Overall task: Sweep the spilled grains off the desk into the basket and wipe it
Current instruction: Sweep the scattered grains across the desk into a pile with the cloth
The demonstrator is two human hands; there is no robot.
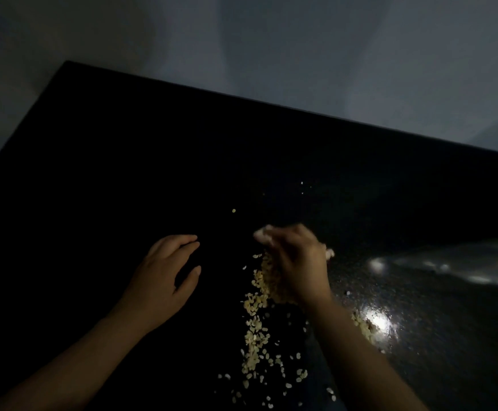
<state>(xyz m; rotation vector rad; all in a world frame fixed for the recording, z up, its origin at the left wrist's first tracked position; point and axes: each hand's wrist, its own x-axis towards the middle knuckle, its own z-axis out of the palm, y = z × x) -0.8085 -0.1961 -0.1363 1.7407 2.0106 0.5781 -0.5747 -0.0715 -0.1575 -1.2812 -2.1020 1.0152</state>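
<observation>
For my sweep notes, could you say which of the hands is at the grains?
The right hand, blurred, over the grain pile; the left hand rests on bare desk apart from it.

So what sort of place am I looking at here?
Likely a dim indoor workspace: a dark desk top against a plain pale wall, with grains spilled across it.

The view is very dim: the black tabletop (123, 173) swallows nearly all detail on its left, while a hard white glare spot (378, 321) and a paler reflected streak (449, 265) break up its right. The grey wall (271, 54) behind carries soft, uneven shadows. The right hand (295, 262) is smeared by motion blur at the fingertips, the left hand (167, 277) is sharper, and the whole picture is grainy.
</observation>
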